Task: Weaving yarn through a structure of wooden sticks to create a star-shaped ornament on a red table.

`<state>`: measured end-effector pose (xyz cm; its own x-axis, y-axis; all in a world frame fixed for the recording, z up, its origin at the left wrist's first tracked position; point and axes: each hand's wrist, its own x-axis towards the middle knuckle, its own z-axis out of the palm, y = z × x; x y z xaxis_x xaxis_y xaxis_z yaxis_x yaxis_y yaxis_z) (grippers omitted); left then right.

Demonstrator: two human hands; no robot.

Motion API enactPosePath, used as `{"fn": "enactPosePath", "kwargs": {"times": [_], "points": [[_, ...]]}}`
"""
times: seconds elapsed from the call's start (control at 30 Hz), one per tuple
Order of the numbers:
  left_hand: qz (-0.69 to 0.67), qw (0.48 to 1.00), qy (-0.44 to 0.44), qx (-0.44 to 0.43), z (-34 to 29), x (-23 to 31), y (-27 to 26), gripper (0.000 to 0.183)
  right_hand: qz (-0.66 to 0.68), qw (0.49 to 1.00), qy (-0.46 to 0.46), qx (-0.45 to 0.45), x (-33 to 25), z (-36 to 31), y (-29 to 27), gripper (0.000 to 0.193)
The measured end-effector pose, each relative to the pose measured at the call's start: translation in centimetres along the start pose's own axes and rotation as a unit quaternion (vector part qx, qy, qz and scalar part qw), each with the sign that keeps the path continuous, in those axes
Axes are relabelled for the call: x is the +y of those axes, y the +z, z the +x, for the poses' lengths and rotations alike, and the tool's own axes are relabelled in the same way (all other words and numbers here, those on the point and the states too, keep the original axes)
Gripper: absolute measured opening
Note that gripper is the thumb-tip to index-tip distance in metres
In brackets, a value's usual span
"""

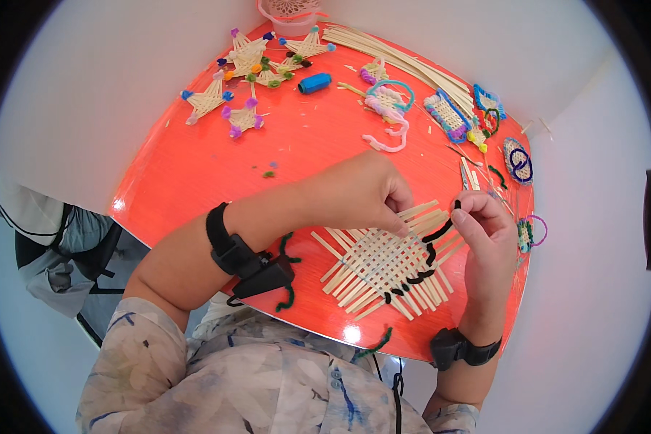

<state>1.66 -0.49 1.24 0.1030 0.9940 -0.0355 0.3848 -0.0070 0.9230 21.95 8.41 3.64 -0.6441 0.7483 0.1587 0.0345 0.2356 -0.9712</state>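
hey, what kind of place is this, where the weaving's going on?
Probably a craft workshop table: a round red table with a half-woven straw mat, finished star ornaments and a bundle of loose straw strips.

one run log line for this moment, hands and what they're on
left hand: pressing woven strip mat | right hand: pinching black pipe cleaner threaded along mat edge | surface: red table

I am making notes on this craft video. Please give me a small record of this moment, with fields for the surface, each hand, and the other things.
surface: red table
work piece: woven mat of pale flat strips
left hand: presses on the mat's upper edge
right hand: pinches a black pipe cleaner threaded along the mat's right edge
far left: star shapes with coloured tips
far middle: blue spool
far right: loose strips
near edge: green pipe cleaners
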Motion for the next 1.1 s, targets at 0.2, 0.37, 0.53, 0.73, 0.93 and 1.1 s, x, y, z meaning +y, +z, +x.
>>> {"fn": "enactPosePath", "kwargs": {"times": [0.2,0.37,0.53,0.73,0.93,1.1], "points": [[-0.002,0.998,0.048,-0.031,0.2,-0.5,0.3,0.018,0.159,0.975,0.149,-0.045,0.7,0.2,-1.0,0.010],[0.014,0.995,0.087,-0.052,0.0,-0.2,0.7,0.020,0.229,0.945,0.215,-0.094,1.7,0.7,-1.2,0.011],[0.021,0.992,0.107,-0.058,-0.1,-0.2,0.7,0.021,0.236,0.926,0.275,-0.102,2.7,0.9,-0.8,0.007],[0.038,0.993,0.095,-0.060,-0.1,-0.9,0.3,0.020,0.101,0.962,0.223,-0.118,1.8,0.9,-0.7,0.003],[0.027,0.991,0.106,-0.076,0.0,-1.0,0.4,0.019,0.059,0.929,0.255,-0.261,2.5,1.2,-2.1,0.009],[0.043,0.990,0.118,-0.066,-0.2,-0.6,0.2,0.019,0.075,0.885,0.309,-0.340,2.8,1.7,-2.4,0.015]]}}
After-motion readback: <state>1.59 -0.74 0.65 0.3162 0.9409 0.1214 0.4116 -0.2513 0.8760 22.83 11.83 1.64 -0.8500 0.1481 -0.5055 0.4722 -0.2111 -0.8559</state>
